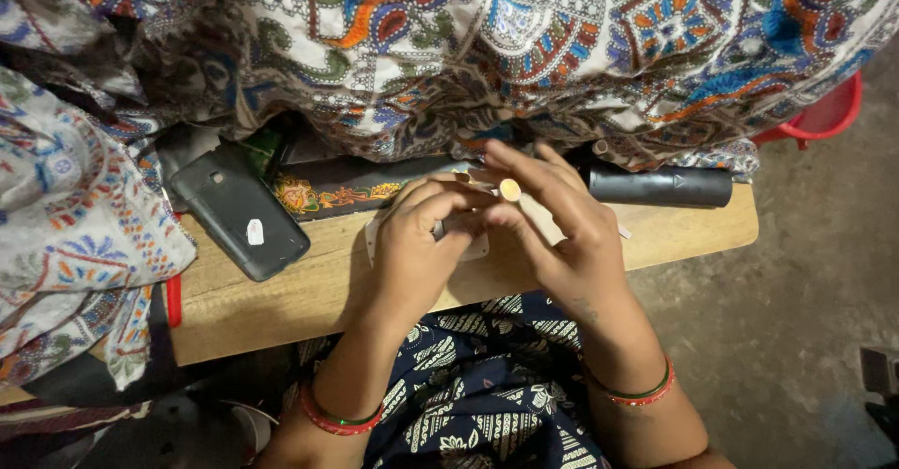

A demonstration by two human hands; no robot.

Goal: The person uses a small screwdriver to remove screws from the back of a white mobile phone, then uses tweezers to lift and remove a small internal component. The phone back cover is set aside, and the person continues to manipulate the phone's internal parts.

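Both my hands meet over a low wooden board. My right hand pinches a small round yellowish piece between thumb and finger. My left hand is curled beside it and grips a thin white strip or card that lies partly hidden under the fingers. The fingertips of the two hands touch. Red and green bangles sit on both wrists.
A dark phone lies face down on the board's left part. A black cylinder rests at the back right. A black strip with orange floral pattern lies behind the hands. Patterned cloth hangs over the back. A red plastic rim shows on the concrete floor.
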